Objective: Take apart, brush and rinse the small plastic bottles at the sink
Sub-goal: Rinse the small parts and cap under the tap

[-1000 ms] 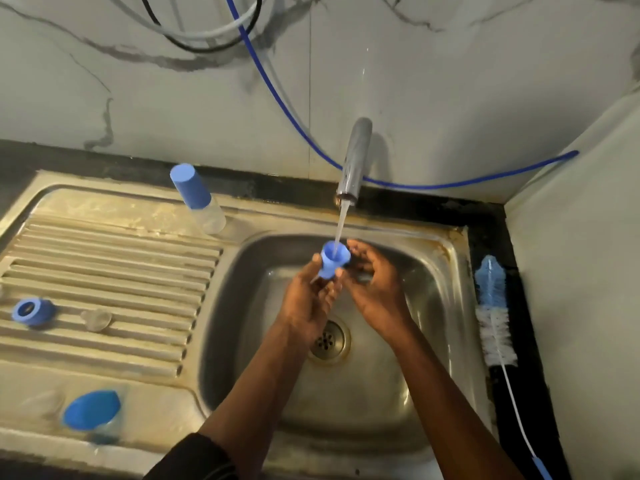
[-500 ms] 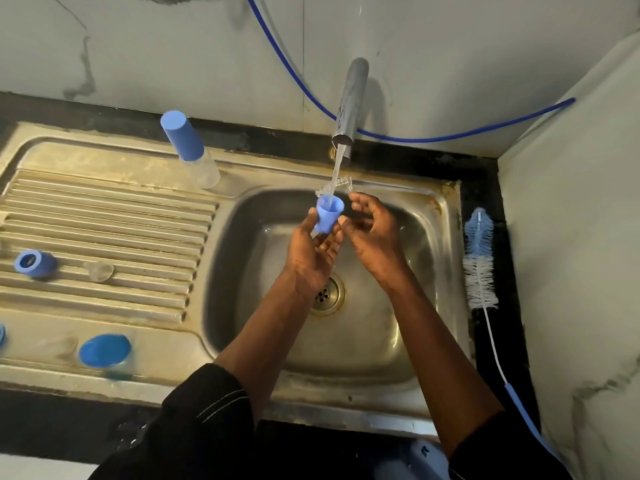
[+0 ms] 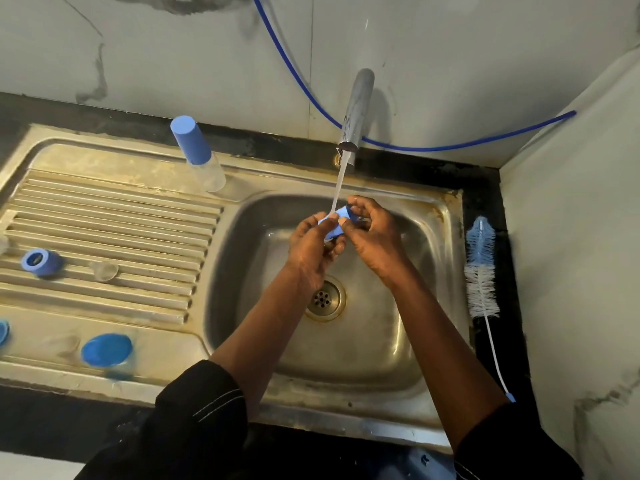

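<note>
Head view: blue cap (image 3: 334,225), tilted, between pinching fingers (image 3: 360,203) of left hand (image 3: 308,251) and right hand (image 3: 375,237).

Blue cap (image 3: 335,221), blue-and-white brush (image 3: 481,268), steel sink (image 3: 446,216).

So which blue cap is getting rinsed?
The blue cap held by the left hand and right hand under the running tap; the others sit untouched on the sink top.

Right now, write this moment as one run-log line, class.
step: rinse | left hand: holds blue cap under tap stream | right hand: pinches same cap | bottle brush: lying right of sink
</note>
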